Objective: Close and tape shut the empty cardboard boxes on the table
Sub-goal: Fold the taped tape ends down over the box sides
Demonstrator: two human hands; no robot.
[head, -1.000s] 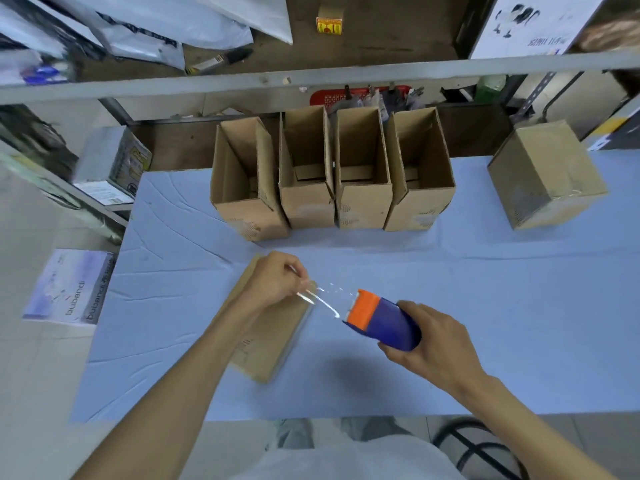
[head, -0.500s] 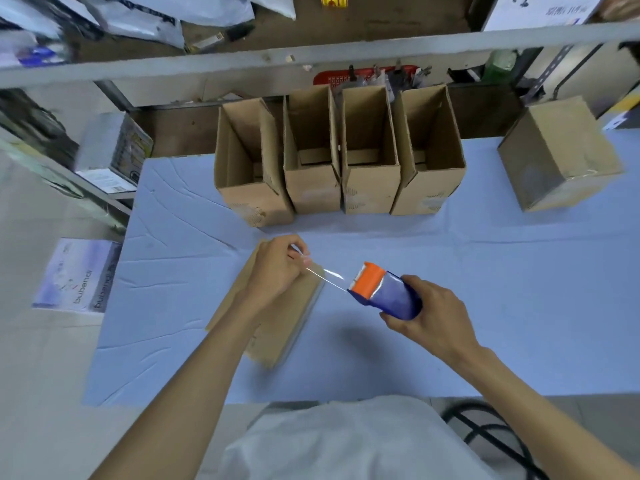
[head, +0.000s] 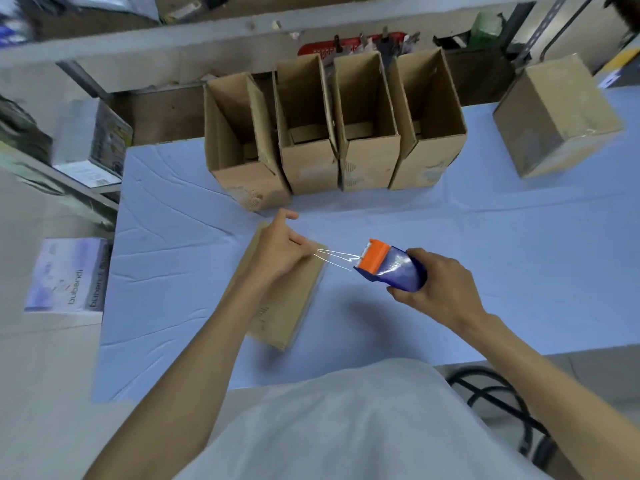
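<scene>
A closed cardboard box [head: 287, 306] lies on its side on the blue table [head: 519, 254]. My left hand [head: 277, 251] rests over its far end and pinches the free end of the clear tape [head: 336, 259]. The tape stretches rightward to a blue and orange tape dispenser [head: 391, 268], which my right hand [head: 440, 292] grips just right of the box. Several open, empty cardboard boxes [head: 360, 133] stand in a row at the back of the table.
A closed cardboard box [head: 554, 119] sits at the table's far right. A metal shelf rail [head: 207, 32] runs across above the back edge. A white box [head: 69, 275] and a printed carton [head: 93, 143] lie left of the table. A black chair frame [head: 502, 403] is at the lower right.
Both hands moved farther from me with the tape still stretched between them. The dispenser has come closer to the box, so the tape span is shorter.
</scene>
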